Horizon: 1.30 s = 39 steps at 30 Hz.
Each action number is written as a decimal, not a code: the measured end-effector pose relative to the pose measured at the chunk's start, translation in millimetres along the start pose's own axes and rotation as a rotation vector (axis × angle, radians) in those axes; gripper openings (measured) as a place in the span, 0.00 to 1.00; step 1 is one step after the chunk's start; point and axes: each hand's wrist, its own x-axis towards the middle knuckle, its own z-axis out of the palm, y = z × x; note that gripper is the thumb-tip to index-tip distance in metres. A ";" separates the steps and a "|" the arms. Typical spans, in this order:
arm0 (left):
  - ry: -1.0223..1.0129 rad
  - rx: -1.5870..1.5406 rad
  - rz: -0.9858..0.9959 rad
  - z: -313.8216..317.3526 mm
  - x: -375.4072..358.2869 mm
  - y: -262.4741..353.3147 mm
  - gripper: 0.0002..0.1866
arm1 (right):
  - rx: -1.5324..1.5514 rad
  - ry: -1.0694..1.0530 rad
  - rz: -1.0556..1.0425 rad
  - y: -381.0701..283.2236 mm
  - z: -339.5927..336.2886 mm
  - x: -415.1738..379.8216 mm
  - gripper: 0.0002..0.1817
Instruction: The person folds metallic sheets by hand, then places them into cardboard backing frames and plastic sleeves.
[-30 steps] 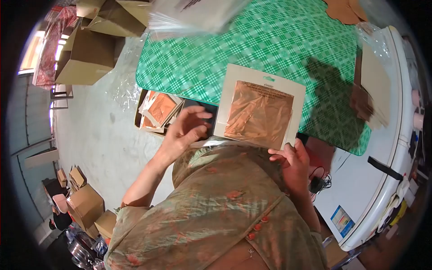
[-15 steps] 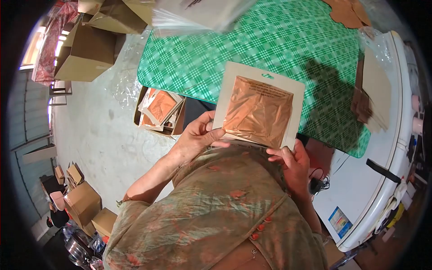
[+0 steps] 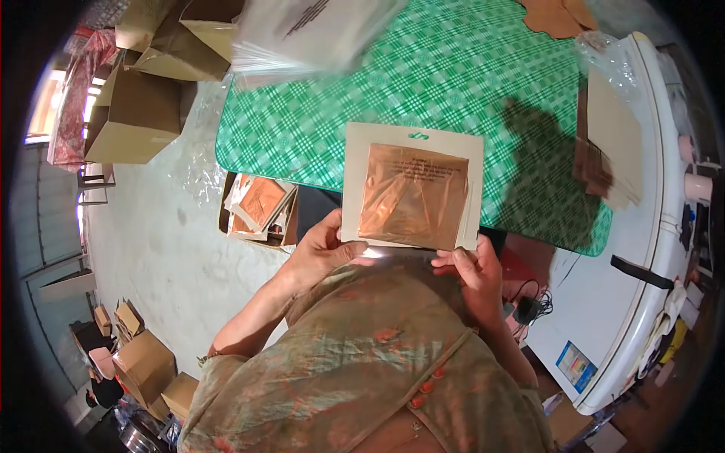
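A cream cardboard hang card (image 3: 352,181) is held upright in front of my body, with a slot near its top edge. A shiny copper-coloured packet (image 3: 415,196) with small printed text fills its middle. My left hand (image 3: 328,249) grips the card's lower left corner, thumb in front. At the lower right corner, my right hand (image 3: 476,264) pinches it between thumb and fingers. Something glossy, perhaps a clear plastic edge, shows below the card between my hands.
A green checked table (image 3: 287,121) carries a stack of clear plastic bags (image 3: 302,38) and pale card sheets (image 3: 615,132). Below its left edge stands a carton (image 3: 226,204) with similar copper-coloured packages. Open cardboard boxes (image 3: 143,113) are at upper left; a white appliance (image 3: 589,317) is at right.
The hang card has turned from tilted to nearly level and sits slightly lower and further left in view. Both hands keep hold of it.
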 end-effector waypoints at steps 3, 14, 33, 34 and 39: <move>0.010 0.018 -0.028 0.1 1.0 1.5 0.31 | -0.050 -0.029 -0.023 -2.5 -2.5 1.4 0.15; 0.054 0.031 -0.012 3.1 7.7 -2.9 0.30 | -0.110 -0.007 -0.032 -0.2 -3.5 0.5 0.12; 0.165 -0.039 0.013 19.5 27.5 26.8 0.17 | -0.268 0.237 -0.257 -15.9 15.3 26.2 0.12; 0.178 -0.017 0.035 21.5 32.2 32.1 0.17 | -0.281 0.241 -0.251 -22.2 15.6 30.8 0.13; 0.148 0.232 -0.008 18.1 56.4 54.4 0.22 | -0.608 0.311 -0.390 -51.7 2.8 47.1 0.13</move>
